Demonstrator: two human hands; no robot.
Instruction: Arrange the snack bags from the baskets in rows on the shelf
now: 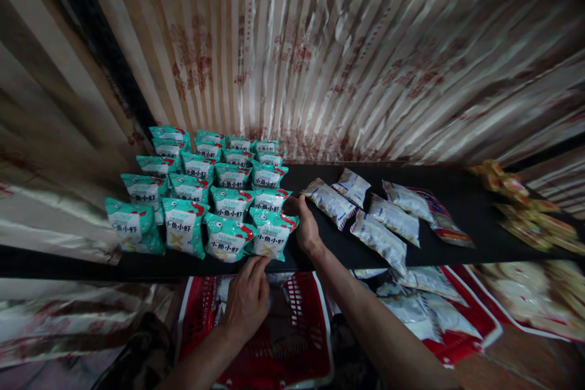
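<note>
While both hands work at the near rt corner of the block, L hand (249,295) has its fingers bunched, tips at btm edge of the front rt teal pkt (273,234); can't tell if it pinches the pkt or only presses. R hand (307,228) is spread along that pkt's rt side, thumb up, some fingers partly hidden behind; no full grip visible.

Front rt teal pkt stands upright at the near edge of the black shelf (320,251), at the rt end of the front row. Other teal pkts (185,228) stand w/ it in four columns running back, close-packed, white fronts w/ dark Chinese lettering facing the wearer.

Rt of R hand: loose silver-white pkts (379,241) lying flat at various angles, approx five, plus one red-edged pkt (445,222) next to them. Far rt end of shelf: gold pkts (525,225) in a loose heap, detail blurred.

Below shelf, btm centre: red basket (322,317) w/ white rim, under the forearms, contents too dark to ID. Rt of it, second red basket (489,332) w/ more silver-white pkts inside. Behind shelf: pale striped sheeting (292,42), creased, w/ reddish print.
</note>
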